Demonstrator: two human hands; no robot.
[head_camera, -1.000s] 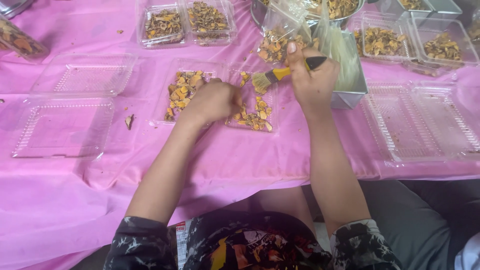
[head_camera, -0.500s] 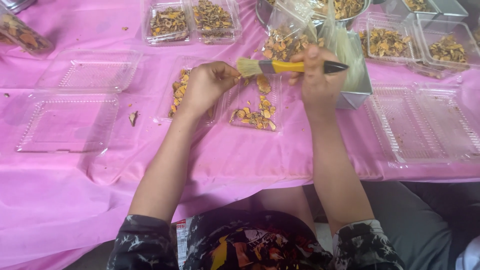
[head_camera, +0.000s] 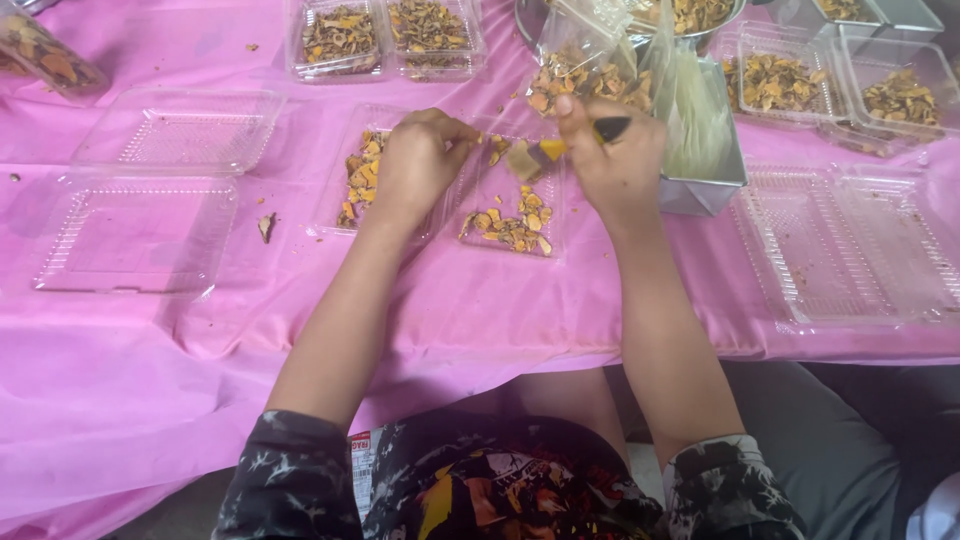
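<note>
Now right hand (head_camera: 618, 160) gripping brush (head_camera: 545, 153) (lowered, bristles down), left hand (head_camera: 418, 165) curled on open clamshell (head_camera: 470, 215).

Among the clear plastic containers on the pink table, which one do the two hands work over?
The open clamshell container at the centre, partly filled with orange-brown dried pieces. The left hand rests on it; the right hand holds a brush above it. The neighbouring open clamshells lie untouched.
</note>
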